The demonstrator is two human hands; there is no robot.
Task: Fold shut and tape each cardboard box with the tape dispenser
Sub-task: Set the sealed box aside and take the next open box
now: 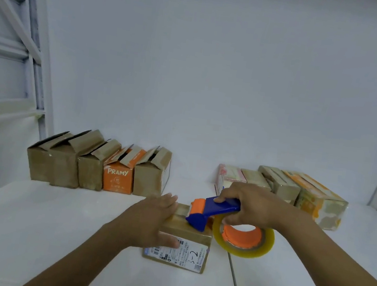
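A small brown cardboard box with a white shipping label marked "3-2" stands on the white table in front of me. My left hand lies flat on its top and left side, the thumb down over the label. My right hand grips the blue handle of the tape dispenser. The dispenser's orange and blue head rests on the box's top. Its roll of clear tape hangs beside the box on the right.
Several cardboard boxes with raised flaps, one of them orange and marked "PRAMY", line the back left of the table. A row of closed, taped boxes lies at the back right. A seam runs through the table.
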